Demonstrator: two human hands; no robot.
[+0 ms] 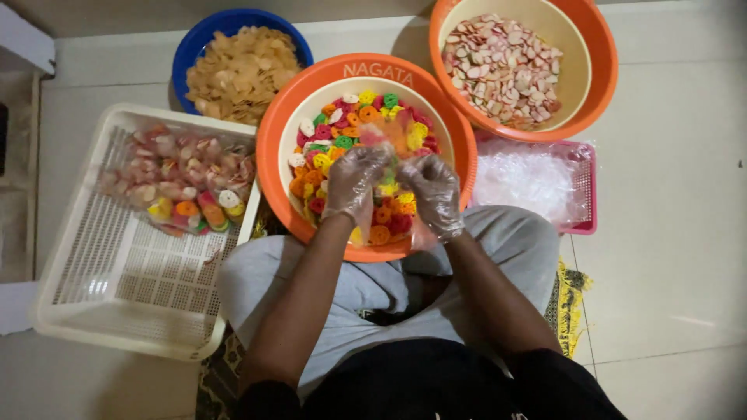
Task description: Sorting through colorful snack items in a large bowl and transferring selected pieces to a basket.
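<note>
Both grips pinch a clear plastic bag [401, 148] of colourful crackers: my left hand [354, 180] and right hand [433, 191], each in a thin transparent glove, hold its sides just over the near orange basin [274, 140] of mixed red, green, yellow and orange crackers. Left of me a white slatted tray [117, 295] carries a filled bag [180, 180]. Far off sit a blue basin [194, 47] of pale crackers and a second orange basin [599, 70] of pink-edged ones, a pink basket [585, 194] of empty bags at my right.
</note>
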